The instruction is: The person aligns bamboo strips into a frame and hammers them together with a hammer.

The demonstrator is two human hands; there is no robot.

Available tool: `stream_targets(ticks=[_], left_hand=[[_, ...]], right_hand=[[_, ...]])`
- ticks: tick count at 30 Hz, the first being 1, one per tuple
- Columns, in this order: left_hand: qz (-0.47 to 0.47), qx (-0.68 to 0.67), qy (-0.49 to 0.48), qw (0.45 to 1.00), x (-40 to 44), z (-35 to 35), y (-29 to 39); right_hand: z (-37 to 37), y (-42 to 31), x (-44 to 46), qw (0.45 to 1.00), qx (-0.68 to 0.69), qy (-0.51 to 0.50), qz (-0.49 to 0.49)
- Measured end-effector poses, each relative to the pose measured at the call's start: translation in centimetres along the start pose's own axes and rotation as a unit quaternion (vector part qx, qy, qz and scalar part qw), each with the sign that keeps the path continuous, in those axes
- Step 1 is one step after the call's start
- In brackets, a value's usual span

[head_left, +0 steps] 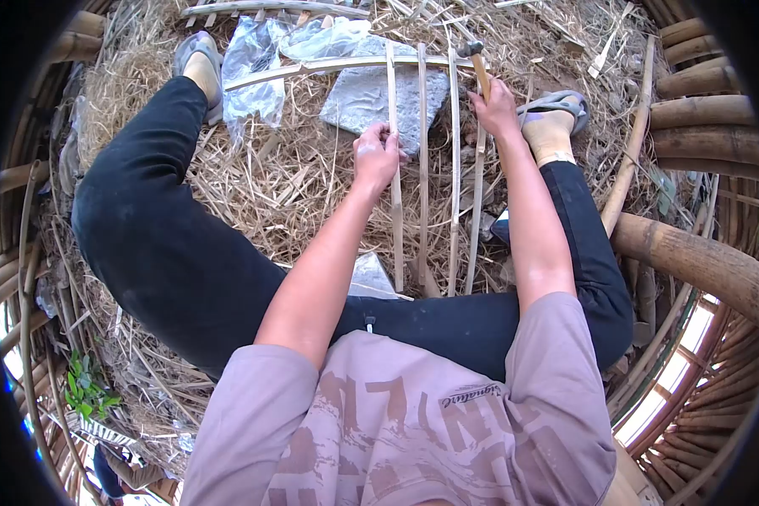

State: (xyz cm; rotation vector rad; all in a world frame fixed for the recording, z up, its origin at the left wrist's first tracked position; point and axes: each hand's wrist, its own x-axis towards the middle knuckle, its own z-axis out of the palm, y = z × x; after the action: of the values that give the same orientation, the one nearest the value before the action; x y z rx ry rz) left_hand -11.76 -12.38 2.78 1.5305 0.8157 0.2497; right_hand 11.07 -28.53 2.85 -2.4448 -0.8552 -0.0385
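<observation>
My right hand [495, 108] is closed round the wooden handle of a hammer [481, 71], its dark metal head up by the right end of a curved bamboo strip [316, 66]. My left hand [376, 158] pinches the leftmost bamboo slat [398, 223]. Several more slats, among them a middle slat [422, 169], run roughly parallel to it toward my lap. Their far ends cross the curved strip. Beneath the crossing lies a grey stone slab [358, 99]. My left fingertips are partly hidden, close to the slab's near edge.
Clear plastic sheeting [253, 76] lies left of the slab. Straw and bamboo scraps [270, 181] cover the ground between my legs. A thick bamboo pole [691, 257] juts in at the right, near stacked bamboo poles [708, 126]. A pale flat piece [371, 277] lies near my lap.
</observation>
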Motion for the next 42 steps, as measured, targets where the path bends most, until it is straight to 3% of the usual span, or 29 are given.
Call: stream_targets(ticks=[7,21,25,28,32,35,38,40,42], left_hand=[[0.011,-0.008,-0.004,1.0,-0.8,-0.1,-0.9],[0.051,0.1,0.035,0.993,-1.0,0.5,-2.9],[0.041,0.101,0.018,0.994,-0.9,0.7,-2.7],[-0.025,0.105,0.004,0.994,-1.3,0.6,-0.9],[-0.039,0.232,0.05,0.971,-2.5,0.3,2.1],[-0.05,0.246,0.022,0.968,-2.6,-0.6,3.3],[-0.001,0.241,0.076,0.967,-1.9,-1.0,3.1],[0.049,0.236,0.163,0.957,-1.0,-1.0,3.7],[0.066,0.193,0.223,0.953,-0.1,-1.3,5.4]], right_hand=[[-0.6,-1.3,-1.1,0.998,-0.02,-0.014,0.063],[-0.5,-1.5,-1.6,0.998,-0.036,-0.02,0.047],[-0.9,-1.3,-1.5,0.998,-0.04,0.034,0.021],[-1.2,-0.2,-1.8,0.998,-0.056,0.031,0.008],[-1.6,0.1,-1.8,0.997,-0.066,0.015,0.027],[-2.6,-1.1,-2.0,0.996,-0.077,0.035,0.021],[-3.4,-1.7,-2.0,0.991,-0.112,0.029,0.062],[-4.2,-2.7,-2.0,0.989,-0.116,0.044,0.081],[-4.6,-3.0,-2.1,0.985,-0.104,0.136,0.031]])
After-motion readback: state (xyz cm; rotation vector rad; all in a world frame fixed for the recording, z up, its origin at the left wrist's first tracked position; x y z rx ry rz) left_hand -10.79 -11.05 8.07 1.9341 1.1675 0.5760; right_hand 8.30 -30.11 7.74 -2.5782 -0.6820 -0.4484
